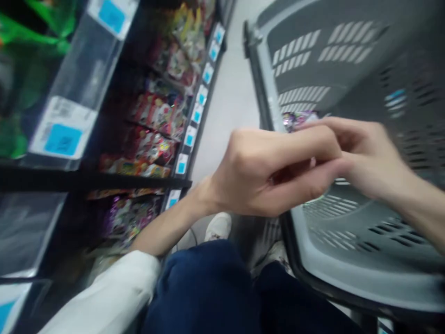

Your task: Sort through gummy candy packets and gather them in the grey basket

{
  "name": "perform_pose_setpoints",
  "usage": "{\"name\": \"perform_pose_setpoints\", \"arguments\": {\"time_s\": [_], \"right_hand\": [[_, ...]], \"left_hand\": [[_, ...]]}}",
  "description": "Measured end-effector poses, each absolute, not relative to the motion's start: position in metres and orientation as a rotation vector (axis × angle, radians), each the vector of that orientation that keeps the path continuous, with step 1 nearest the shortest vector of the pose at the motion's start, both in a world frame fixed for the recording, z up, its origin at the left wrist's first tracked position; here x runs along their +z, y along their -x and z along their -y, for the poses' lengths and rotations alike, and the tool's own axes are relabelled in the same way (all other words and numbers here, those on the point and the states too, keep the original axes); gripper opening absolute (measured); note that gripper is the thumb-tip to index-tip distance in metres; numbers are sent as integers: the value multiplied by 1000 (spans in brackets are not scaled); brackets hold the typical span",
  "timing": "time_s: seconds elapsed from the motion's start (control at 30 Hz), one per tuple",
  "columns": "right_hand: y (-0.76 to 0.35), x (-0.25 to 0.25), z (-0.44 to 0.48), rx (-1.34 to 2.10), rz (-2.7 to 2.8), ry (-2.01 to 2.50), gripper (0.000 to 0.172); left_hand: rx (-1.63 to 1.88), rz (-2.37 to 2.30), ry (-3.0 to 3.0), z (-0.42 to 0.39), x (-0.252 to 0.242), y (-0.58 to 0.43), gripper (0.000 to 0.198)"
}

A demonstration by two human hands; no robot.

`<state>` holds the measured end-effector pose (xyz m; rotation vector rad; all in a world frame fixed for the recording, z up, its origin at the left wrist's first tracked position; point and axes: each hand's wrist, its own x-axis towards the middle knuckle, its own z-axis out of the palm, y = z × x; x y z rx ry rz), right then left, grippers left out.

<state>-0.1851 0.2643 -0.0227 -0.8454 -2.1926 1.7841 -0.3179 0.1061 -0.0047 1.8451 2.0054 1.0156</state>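
My left hand point(278, 174) is closed, its fingers curled towards my right hand point(365, 148). The two hands meet above the near side of a grey plastic basket point(302, 218). My right hand is closed too, with its fingers mostly behind the left ones. Whatever sits between the fingers is hidden and blurred. Just beyond the hands shows a shiny purple packet point(301, 118); I cannot tell whether a hand touches it or it lies in the basket.
To the left stand dark shelves point(156, 181) holding several colourful snack packets point(156, 113). White and blue price labels point(64, 139) line their edges. Pale floor point(232, 88) runs between shelf and basket. Below are my white shoe point(219, 226) and dark blue trousers point(208, 287).
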Motion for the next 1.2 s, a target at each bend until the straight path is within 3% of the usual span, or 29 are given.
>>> {"name": "perform_pose_setpoints", "arguments": {"time_s": [0.1, 0.27, 0.47, 0.6, 0.7, 0.8, 0.93, 1.13, 1.2], "right_hand": [[189, -26, -280, 1734, 1938, 1052, 27], [180, -48, -316, 1721, 1638, 1213, 31], [170, -80, -319, 1586, 1819, 1335, 35], [167, -101, -313, 1461, 2190, 1471, 42], [175, -108, -320, 1264, 2763, 1297, 51], [199, -115, -328, 726, 3337, 842, 65], [247, -146, -334, 188, 3625, 396, 79], [287, -205, -337, 36, 3725, 347, 108], [288, -213, -342, 83, 3727, 353, 110]], "left_hand": [[953, -1749, -2117, -152, -8, 314, 26], [628, -1862, -2183, -170, -13, 307, 26], [297, -1895, -2167, -156, -8, 297, 26], [286, -1876, -2231, -152, -10, 290, 25], [325, -1856, -2254, -147, -13, 285, 23], [348, -1845, -2230, -138, -15, 279, 20], [386, -1840, -2240, -129, -16, 273, 19], [326, -1719, -2211, -128, -15, 269, 11], [342, -1714, -2194, -129, -15, 270, 10]]}}
